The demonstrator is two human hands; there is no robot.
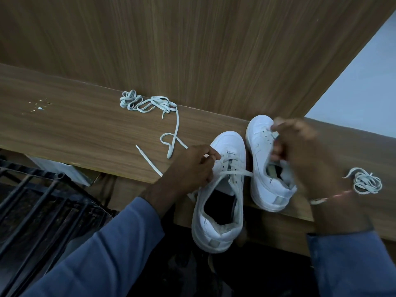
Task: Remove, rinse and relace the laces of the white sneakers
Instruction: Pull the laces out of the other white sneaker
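place: we take this for a room in a home, though we cannot be sure | surface: a wood-grain laminate ledge [75, 121] | far edge: a matching wood panel [192, 50] rises from it | right: a pale painted wall [364, 86] | below the near edge, left: a black metal grille [32, 200] | on the ledge: white sneakers [227, 142] and loose laces [147, 102]

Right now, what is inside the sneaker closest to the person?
The near white sneaker shows only a dark hollow with a worn collar lining; nothing visibly sits inside. Its toe end is hidden under the tongue and the lace that the left hand pinches.
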